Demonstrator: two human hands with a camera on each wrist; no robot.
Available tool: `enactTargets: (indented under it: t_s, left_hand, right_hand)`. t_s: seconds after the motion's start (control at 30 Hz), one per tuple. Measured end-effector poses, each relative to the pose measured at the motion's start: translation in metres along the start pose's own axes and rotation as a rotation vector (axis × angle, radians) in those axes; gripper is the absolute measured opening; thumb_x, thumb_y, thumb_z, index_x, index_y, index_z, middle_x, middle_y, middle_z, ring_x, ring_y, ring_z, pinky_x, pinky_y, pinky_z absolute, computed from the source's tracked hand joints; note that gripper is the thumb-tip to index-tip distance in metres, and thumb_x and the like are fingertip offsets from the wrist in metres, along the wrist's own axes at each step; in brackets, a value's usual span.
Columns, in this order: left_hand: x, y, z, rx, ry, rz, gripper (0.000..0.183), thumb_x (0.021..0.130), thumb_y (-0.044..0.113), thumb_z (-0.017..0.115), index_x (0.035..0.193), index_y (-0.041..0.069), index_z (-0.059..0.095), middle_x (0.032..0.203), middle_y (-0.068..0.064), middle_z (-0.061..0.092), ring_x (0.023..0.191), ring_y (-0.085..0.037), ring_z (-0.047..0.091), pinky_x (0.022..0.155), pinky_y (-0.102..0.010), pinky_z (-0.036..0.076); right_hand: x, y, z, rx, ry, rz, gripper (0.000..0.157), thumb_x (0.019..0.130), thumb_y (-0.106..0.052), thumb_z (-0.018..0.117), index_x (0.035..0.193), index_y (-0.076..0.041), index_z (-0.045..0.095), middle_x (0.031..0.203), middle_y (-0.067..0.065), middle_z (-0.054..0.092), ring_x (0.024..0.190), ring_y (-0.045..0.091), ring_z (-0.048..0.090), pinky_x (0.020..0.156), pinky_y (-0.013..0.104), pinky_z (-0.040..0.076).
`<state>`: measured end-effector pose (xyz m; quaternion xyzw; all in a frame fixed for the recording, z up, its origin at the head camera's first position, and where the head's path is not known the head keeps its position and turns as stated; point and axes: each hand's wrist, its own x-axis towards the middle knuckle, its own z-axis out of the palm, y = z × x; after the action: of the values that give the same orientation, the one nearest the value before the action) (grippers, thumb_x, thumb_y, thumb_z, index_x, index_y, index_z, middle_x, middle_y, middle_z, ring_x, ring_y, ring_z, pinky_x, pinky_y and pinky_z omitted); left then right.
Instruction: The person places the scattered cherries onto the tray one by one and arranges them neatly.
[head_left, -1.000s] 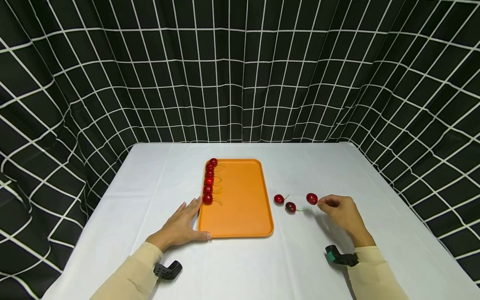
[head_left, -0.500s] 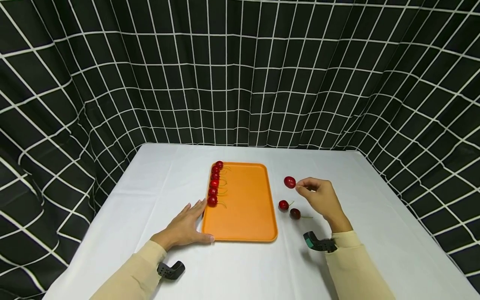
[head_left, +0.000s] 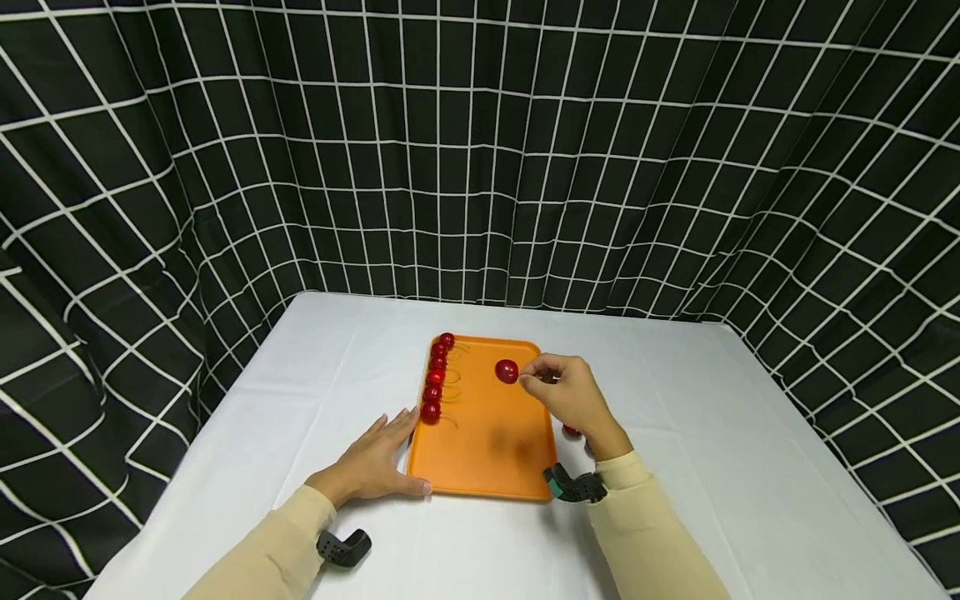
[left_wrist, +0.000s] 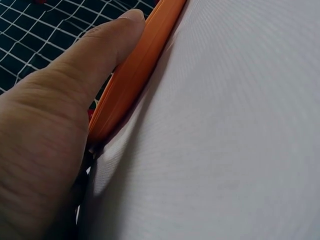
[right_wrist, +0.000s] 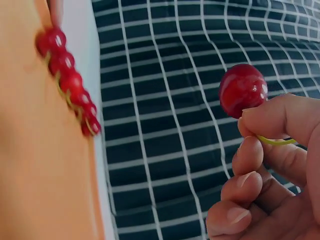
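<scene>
My right hand pinches a red cherry by its green stem between thumb and forefinger. In the head view this cherry hangs over the right half of an orange tray. Down the tray's left side runs a row of several cherries, their stems pointing right. My left hand rests at the tray's near left corner, fingers spread. Its fingertips are at the left rim close to the nearest cherry, and the thumb lies along the front edge.
Partly hidden behind my right wrist, a loose cherry lies on the white tablecloth right of the tray. Another beside it barely shows. A black curtain with white grid lines surrounds the table's back and sides.
My right hand has carried the cherry leftward from the right of the table to above the tray. The left hand keeps its place on the tray, and the head view has shifted slightly.
</scene>
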<state>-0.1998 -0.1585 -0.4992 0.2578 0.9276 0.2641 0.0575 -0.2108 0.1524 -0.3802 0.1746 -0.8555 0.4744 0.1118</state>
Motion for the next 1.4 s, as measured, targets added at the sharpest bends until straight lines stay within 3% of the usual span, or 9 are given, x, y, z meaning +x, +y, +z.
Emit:
enactTargets:
  t_s: [0.2,0.37,0.57,0.77,1.0,1.4]
  left_hand:
    - [0.0,0.002,-0.002,0.009,-0.006,-0.012,0.126,0.062,0.074,0.072,0.154,0.008,0.019,0.156,-0.007,0.022,0.143,-0.018,0.017,0.117,-0.037,0.003]
    - [0.0,0.001,-0.003,0.021,-0.012,-0.027,0.126,0.062,0.076,0.071,0.155,0.009,0.018,0.157,-0.006,0.021,0.143,-0.017,0.016,0.117,-0.037,0.003]
    - [0.001,0.0,-0.005,0.033,-0.009,-0.028,0.127,0.061,0.078,0.069,0.155,0.011,0.017,0.157,-0.005,0.021,0.143,-0.016,0.015,0.116,-0.035,0.003]
    - [0.001,0.0,-0.004,0.043,-0.008,-0.015,0.125,0.062,0.077,0.069,0.155,0.009,0.018,0.157,-0.007,0.022,0.143,-0.017,0.016,0.116,-0.036,0.003]
    - [0.001,-0.002,-0.003,0.054,-0.006,0.0,0.127,0.062,0.077,0.07,0.156,0.012,0.014,0.157,-0.007,0.021,0.143,-0.016,0.016,0.116,-0.035,0.004]
    - [0.002,-0.003,-0.004,0.054,0.0,0.024,0.126,0.064,0.076,0.07,0.154,0.006,0.017,0.156,-0.011,0.024,0.143,-0.021,0.018,0.117,-0.038,0.006]
  right_hand:
    - [0.008,0.0,0.036,0.017,-0.082,-0.034,0.005,0.085,-0.003,0.069,0.081,-0.005,0.071,0.068,0.0,0.061,0.058,0.017,0.047,0.048,0.022,0.038]
    - [0.011,0.002,0.06,0.025,-0.121,-0.005,0.006,0.084,-0.002,0.07,0.079,-0.006,0.071,0.069,-0.001,0.061,0.06,0.016,0.05,0.05,0.023,0.042]
    - [0.011,0.008,0.083,-0.039,-0.204,0.033,0.008,0.083,-0.006,0.071,0.076,-0.01,0.071,0.069,-0.005,0.062,0.063,0.013,0.053,0.055,0.024,0.046]
    - [0.011,0.012,0.103,-0.119,-0.25,0.051,0.012,0.082,-0.007,0.07,0.071,-0.012,0.071,0.063,-0.007,0.059,0.061,0.012,0.051,0.053,0.023,0.043]
    - [0.008,0.02,0.121,-0.166,-0.272,0.098,0.013,0.08,-0.007,0.071,0.069,-0.014,0.07,0.061,-0.01,0.059,0.06,0.01,0.051,0.055,0.023,0.043]
    - [0.005,0.024,0.131,-0.165,-0.294,0.16,0.012,0.081,-0.008,0.071,0.07,-0.013,0.07,0.055,-0.01,0.059,0.049,0.009,0.055,0.05,0.022,0.044]
